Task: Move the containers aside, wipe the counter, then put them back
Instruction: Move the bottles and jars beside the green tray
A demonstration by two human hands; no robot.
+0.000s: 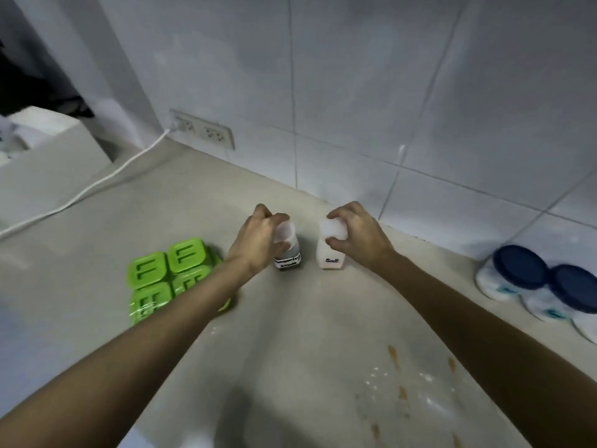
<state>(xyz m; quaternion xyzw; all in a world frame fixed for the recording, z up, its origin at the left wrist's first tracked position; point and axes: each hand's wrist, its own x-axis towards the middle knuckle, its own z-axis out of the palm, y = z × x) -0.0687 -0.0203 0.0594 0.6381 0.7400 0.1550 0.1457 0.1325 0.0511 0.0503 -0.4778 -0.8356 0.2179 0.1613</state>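
From the head camera, your left hand [258,236] is closed round the white cap of the dark jar [288,253], and your right hand [353,232] is closed round the cap of the salt jar [331,257]. Both jars stand upright, near each other on the counter [97,253] close to the wall. They look small, light and rigid, with smooth sides. Holding by the caps risks a loose lid; take the bodies lower down if they feel unsteady.
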